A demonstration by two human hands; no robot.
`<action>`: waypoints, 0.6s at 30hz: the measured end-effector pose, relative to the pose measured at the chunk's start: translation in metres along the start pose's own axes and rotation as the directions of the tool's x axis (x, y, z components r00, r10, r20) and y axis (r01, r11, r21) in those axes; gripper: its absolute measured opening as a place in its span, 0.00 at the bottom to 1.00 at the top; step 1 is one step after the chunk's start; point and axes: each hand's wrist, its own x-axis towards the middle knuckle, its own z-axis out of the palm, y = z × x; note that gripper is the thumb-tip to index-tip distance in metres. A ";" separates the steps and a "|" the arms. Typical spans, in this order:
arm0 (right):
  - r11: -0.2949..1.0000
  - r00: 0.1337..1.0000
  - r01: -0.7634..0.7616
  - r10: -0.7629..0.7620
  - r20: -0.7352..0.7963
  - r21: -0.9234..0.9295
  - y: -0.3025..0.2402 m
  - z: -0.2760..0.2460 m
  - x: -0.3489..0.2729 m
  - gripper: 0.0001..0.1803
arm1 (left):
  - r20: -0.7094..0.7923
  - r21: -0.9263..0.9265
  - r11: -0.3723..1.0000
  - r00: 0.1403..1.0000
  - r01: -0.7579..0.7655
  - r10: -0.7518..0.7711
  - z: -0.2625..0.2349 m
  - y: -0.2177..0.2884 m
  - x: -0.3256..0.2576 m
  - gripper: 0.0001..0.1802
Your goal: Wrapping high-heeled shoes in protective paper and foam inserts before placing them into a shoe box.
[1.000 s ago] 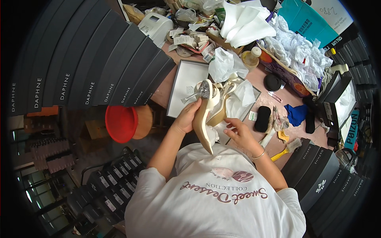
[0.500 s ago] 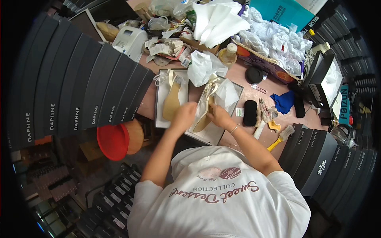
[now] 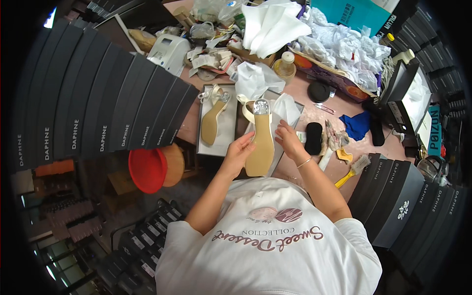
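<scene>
1. The shoe point(image 3: 260, 147), a pale strap sandal, is held above the near part of the open box point(image 3: 226, 138), with its tan sole facing up and its clear heel point(image 3: 261, 106) pointing away from the person.
2. The left hand point(image 3: 238, 153) grips the shoe by its left edge, the fingers closed on it. The right hand point(image 3: 291, 140) is just beside the other edge; its fingers are bent and parted, and it seems to hold nothing.
3. Half a second ago both hands were low over the box, and this shoe lay there; now it is raised and the whole sole can be seen. This probably means that the work has come to handling or checking this one shoe.
4. The second shoe point(image 3: 210, 127) lies in the left part of the box, also with the sole up, as it did then. White tissue point(image 3: 284, 109) is at the right.
5. On the pinkish worktop point(image 3: 310, 116), right of the box, there are a black pad point(image 3: 313, 140), a blue cloth point(image 3: 355, 126) and a yellow-handled brush point(image 3: 352, 172). A bottle point(image 3: 284, 69) stands behind.
6. Around it, dark boxes point(image 3: 98, 93) are stacked at the left, near a red stool point(image 3: 147, 169).
</scene>
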 end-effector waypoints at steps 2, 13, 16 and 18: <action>1.000 0.995 -0.027 0.027 0.093 0.003 0.002 -0.006 0.003 0.28 | -0.025 -0.038 0.999 1.000 -0.005 0.004 0.006 0.015 -0.013 0.25; 0.987 0.912 0.033 -0.094 0.400 0.157 -0.026 0.012 -0.077 0.23 | -0.022 0.145 0.983 0.992 -0.116 0.121 0.029 0.012 -0.036 0.25; 0.986 0.914 0.019 -0.085 0.397 0.166 -0.023 0.007 -0.080 0.23 | 0.013 0.234 0.962 0.990 -0.142 0.143 0.027 0.010 -0.038 0.26; 0.980 0.906 -0.001 -0.085 0.415 0.201 -0.024 0.010 -0.081 0.23 | 0.031 0.250 0.958 0.990 -0.141 0.138 0.026 0.013 -0.039 0.26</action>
